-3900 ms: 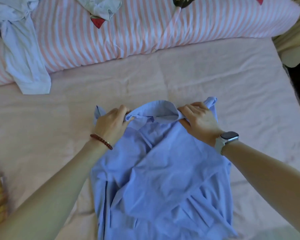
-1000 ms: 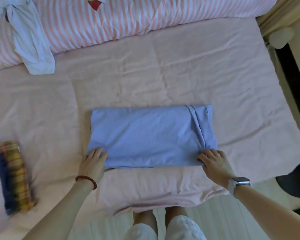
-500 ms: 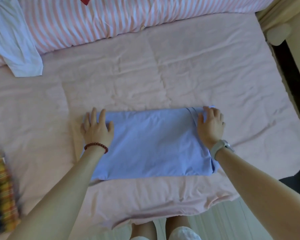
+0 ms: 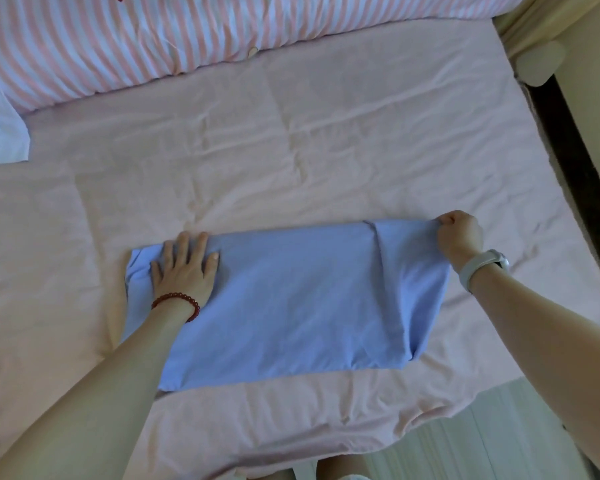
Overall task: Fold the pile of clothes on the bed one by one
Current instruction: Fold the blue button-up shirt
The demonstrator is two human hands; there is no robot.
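A blue shirt [image 4: 298, 299] lies folded into a wide rectangle on the pink bed sheet [image 4: 291, 150], near the bed's front edge. My left hand [image 4: 184, 268], with a red bead bracelet at the wrist, presses flat on the shirt's left end, fingers straight and spread. My right hand [image 4: 459, 235], with a pale watch on the wrist, grips the shirt's far right corner in curled fingers and lifts that end slightly off the sheet.
A pink-and-white striped duvet [image 4: 187, 36] runs along the back of the bed. A pale blue garment [image 4: 0, 133] hangs over it at the far left. The bed's right edge meets a dark gap [image 4: 575, 161]. Pale floor [image 4: 482, 441] shows below the front edge.
My right hand has gone from lying flat on the shirt's right end to gripping its far right corner. My left hand stays pressed on the left end. The view has shifted left.
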